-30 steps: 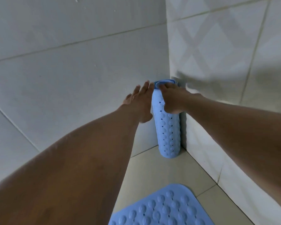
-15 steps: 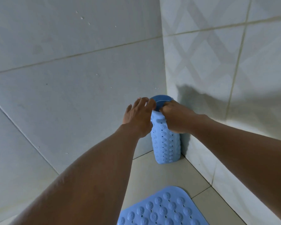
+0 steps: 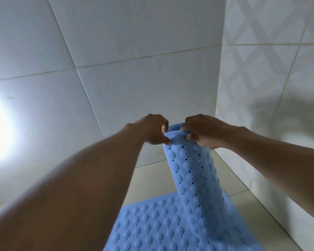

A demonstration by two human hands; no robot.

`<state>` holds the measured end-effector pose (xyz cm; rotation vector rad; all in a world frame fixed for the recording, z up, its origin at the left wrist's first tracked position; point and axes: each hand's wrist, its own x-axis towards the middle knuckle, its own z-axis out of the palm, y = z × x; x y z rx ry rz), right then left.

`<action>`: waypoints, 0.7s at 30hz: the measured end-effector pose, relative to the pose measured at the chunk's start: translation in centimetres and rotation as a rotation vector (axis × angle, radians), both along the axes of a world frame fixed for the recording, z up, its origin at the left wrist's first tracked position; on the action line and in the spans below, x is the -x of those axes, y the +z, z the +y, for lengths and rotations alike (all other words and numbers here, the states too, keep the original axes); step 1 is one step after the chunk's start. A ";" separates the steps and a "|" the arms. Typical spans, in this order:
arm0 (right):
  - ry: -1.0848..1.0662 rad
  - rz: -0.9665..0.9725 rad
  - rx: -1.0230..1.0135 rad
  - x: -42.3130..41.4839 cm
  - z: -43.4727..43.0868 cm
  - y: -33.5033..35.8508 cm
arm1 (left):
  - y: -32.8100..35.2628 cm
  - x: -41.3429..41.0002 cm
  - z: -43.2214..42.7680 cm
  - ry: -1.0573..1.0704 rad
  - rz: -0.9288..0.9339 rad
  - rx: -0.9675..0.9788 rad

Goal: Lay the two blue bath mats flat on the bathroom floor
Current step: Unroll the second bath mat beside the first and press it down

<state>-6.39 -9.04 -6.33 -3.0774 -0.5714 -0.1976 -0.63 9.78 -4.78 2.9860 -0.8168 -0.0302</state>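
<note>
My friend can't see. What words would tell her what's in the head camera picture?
A person's left hand and right hand grip the top edge of a rolled blue bath mat, held upright near a tiled bathroom corner. A second blue mat lies flat on the floor below it.

One wide-angle camera, worn on the person's head, looks forward and down into a tiled wall corner [image 3: 218, 87], close in, with the floor [image 3: 152, 178] just below.
</note>
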 end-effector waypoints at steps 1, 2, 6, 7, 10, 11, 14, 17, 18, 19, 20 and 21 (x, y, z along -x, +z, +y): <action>0.017 0.026 -0.016 0.0 1.7 0.1 | 0.5 0.4 1.6 0.045 0.041 -0.030; 0.040 0.054 -0.045 0.0 3.4 0.0 | 0.9 0.7 3.2 0.081 0.084 -0.060; 0.198 0.132 -0.132 -0.3 10.2 -1.0 | 1.8 1.9 10.2 0.253 0.256 -0.094; 0.256 0.131 -0.152 -0.7 12.5 -1.4 | 1.7 2.4 12.6 0.312 0.277 -0.078; 0.392 0.107 -0.142 -1.7 17.1 -1.7 | 0.9 3.8 17.5 0.447 0.279 -0.049; 0.435 0.122 -0.141 -2.1 19.1 -1.7 | 0.3 4.4 19.5 0.505 0.295 -0.021; 0.490 0.204 -0.137 -3.7 23.5 -2.2 | -2.5 6.3 24.5 0.642 0.282 0.098; 0.505 0.243 -0.153 -4.8 25.4 -2.9 | -4.8 7.8 26.7 0.707 0.187 0.202; 0.514 0.249 -0.166 -4.8 25.6 -3.1 | -5.4 8.2 26.9 0.704 0.173 0.232; 0.522 0.240 -0.181 -4.8 25.7 -3.4 | -5.8 8.4 26.8 0.695 0.162 0.251; 0.524 0.226 -0.202 -4.8 25.5 -3.9 | -6.1 8.3 26.6 0.683 0.150 0.251; 0.517 0.210 -0.230 -4.7 25.0 -4.4 | -6.4 8.1 26.1 0.670 0.139 0.241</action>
